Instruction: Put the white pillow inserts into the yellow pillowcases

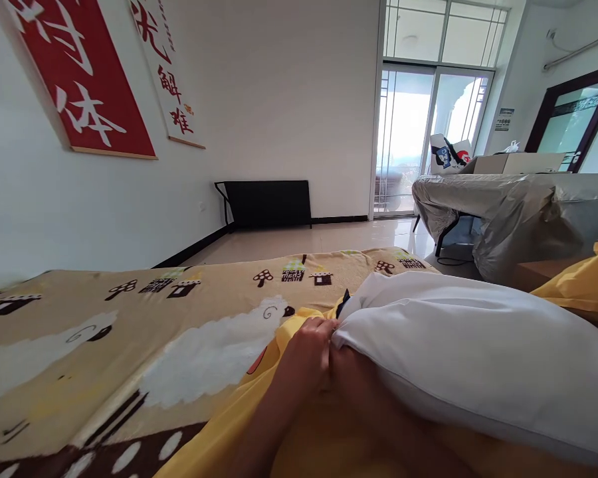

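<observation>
The white pillow [478, 352] lies on the near right, its narrow end pointing left toward the two hands. The left hand [310, 342] is narrow, fingers curled in, and appears to hold that end of the pillow. The right hand [353, 375] meets it just below, close under the pillow's edge; it is in shadow with its fingers hidden, so I cannot tell whether it grips anything. Yellow cloth [234, 411] spreads under and to the left of the forearms, over a sheep-patterned blanket [214, 355]. A small dark piece [343, 303] pokes up just beyond the left hand.

The step in hand looks like working at the pillow's gathered end, where it meets the cloth. The next move seems to call for a firm pinch there, with pillow and cloth kept apart by feel, since the fingertips are mostly out of sight. At far right, a plastic-covered bench [523, 192] carries a cardboard box [521, 163].
</observation>
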Demonstrator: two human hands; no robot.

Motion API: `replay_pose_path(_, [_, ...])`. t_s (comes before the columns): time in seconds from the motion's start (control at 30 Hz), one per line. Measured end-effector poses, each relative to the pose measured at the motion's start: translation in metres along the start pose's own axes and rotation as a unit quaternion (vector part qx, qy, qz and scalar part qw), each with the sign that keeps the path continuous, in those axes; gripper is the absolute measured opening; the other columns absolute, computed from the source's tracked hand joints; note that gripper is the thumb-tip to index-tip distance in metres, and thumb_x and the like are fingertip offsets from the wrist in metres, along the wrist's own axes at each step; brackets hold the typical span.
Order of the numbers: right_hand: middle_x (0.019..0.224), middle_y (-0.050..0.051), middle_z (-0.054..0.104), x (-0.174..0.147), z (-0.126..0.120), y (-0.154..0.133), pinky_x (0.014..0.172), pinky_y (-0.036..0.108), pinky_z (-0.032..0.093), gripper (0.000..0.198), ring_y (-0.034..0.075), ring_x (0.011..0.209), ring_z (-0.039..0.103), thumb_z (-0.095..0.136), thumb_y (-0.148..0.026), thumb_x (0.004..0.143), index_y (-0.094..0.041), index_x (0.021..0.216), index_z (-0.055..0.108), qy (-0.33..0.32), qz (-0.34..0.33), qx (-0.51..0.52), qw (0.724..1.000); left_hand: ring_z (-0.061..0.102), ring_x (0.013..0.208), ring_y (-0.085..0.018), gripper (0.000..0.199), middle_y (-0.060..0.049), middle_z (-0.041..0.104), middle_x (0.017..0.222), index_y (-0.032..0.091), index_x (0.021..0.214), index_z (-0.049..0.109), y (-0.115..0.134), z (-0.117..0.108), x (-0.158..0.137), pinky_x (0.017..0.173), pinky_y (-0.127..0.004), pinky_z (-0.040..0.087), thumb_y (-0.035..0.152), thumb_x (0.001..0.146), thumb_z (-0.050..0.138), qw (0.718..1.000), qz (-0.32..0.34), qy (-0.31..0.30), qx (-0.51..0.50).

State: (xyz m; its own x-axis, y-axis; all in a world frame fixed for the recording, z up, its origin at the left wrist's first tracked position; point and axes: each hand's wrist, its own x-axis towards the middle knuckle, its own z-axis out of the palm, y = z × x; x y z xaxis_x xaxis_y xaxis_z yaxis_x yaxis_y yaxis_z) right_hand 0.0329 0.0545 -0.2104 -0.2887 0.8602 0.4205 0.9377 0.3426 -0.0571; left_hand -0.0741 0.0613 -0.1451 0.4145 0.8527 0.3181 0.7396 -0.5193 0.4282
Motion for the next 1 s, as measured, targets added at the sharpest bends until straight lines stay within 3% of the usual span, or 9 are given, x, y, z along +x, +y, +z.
replay_pose_path(0.23, [0.085, 0.008, 0.070, 0.008, -0.022, 0.021, 0.063, 0.022, 0.044, 0.029, 0.019, 0.078, 0.067, 0.045, -0.013, 0.083, -0.021, 0.107, 0.059, -0.066, 0.096, 0.027, 0.993, 0.051, 0.106, -0.021, 0.063, -0.009, 0.053, 0.114, 0.021, 0.128, 0.049, -0.006, -0.001, -0.001, 0.079, -0.027, 0.045, -0.004, 0.072, 0.036, 0.983, -0.071, -0.017, 0.169])
replay_pose_path(0.4, [0.082, 0.009, 0.070, 0.009, -0.022, 0.023, 0.065, 0.020, 0.043, 0.028, 0.018, 0.079, 0.066, 0.048, -0.011, 0.080, -0.020, 0.104, 0.060, -0.071, 0.119, 0.021, 0.990, 0.053, 0.099, -0.022, 0.042, -0.010, 0.055, 0.105, 0.017, 0.108, 0.058, -0.013, -0.014, 0.001, 0.081, -0.029, 0.043, -0.002, 0.077, 0.036, 0.952, -0.153, 0.047, 0.260])
replay_pose_path(0.53, [0.083, 0.009, 0.070, 0.010, -0.019, 0.025, 0.064, 0.021, 0.043, 0.031, 0.019, 0.079, 0.066, 0.047, -0.010, 0.079, -0.021, 0.104, 0.060, -0.069, 0.130, 0.009, 0.989, 0.058, 0.089, -0.023, 0.025, -0.009, 0.057, 0.096, 0.015, 0.092, 0.059, -0.019, -0.027, -0.002, 0.077, -0.031, 0.043, 0.007, 0.080, 0.040, 0.940, -0.184, 0.063, 0.281])
replay_pose_path(0.7, [0.081, 0.008, 0.070, 0.009, -0.018, 0.027, 0.061, 0.023, 0.043, 0.029, 0.020, 0.076, 0.067, 0.046, -0.009, 0.078, -0.022, 0.100, 0.061, -0.054, 0.128, 0.005, 0.990, 0.060, 0.076, -0.024, 0.018, -0.007, 0.061, 0.083, 0.019, 0.093, 0.055, -0.016, -0.035, -0.009, 0.057, -0.028, 0.035, 0.017, 0.083, 0.041, 0.941, -0.238, -0.003, 0.240])
replay_pose_path(0.8, [0.081, 0.007, 0.071, 0.010, -0.019, 0.027, 0.060, 0.022, 0.042, 0.030, 0.019, 0.076, 0.067, 0.046, -0.008, 0.077, -0.021, 0.099, 0.061, -0.051, 0.126, 0.014, 0.991, 0.060, 0.073, -0.021, 0.011, -0.005, 0.062, 0.075, 0.020, 0.084, 0.053, -0.010, -0.036, -0.010, 0.056, -0.026, 0.030, 0.017, 0.082, 0.043, 0.962, -0.203, -0.058, 0.175])
replay_pose_path(0.87, [0.082, 0.007, 0.071, 0.010, -0.020, 0.026, 0.060, 0.021, 0.041, 0.032, 0.018, 0.075, 0.067, 0.045, -0.007, 0.077, -0.021, 0.101, 0.061, -0.052, 0.126, 0.020, 0.991, 0.059, 0.072, -0.019, 0.008, -0.005, 0.062, 0.075, 0.019, 0.079, 0.051, -0.005, -0.034, -0.011, 0.058, -0.025, 0.030, 0.016, 0.082, 0.044, 0.974, -0.172, -0.059, 0.134])
replay_pose_path(1.0, [0.082, 0.007, 0.071, 0.008, -0.020, 0.022, 0.060, 0.021, 0.041, 0.029, 0.018, 0.076, 0.067, 0.046, -0.010, 0.080, -0.021, 0.103, 0.061, -0.045, 0.121, 0.032, 0.991, 0.058, 0.066, -0.019, 0.011, -0.005, 0.062, 0.072, 0.019, 0.085, 0.051, 0.008, -0.024, -0.010, 0.057, -0.025, 0.032, 0.024, 0.087, 0.042, 0.982, -0.168, -0.022, 0.081])
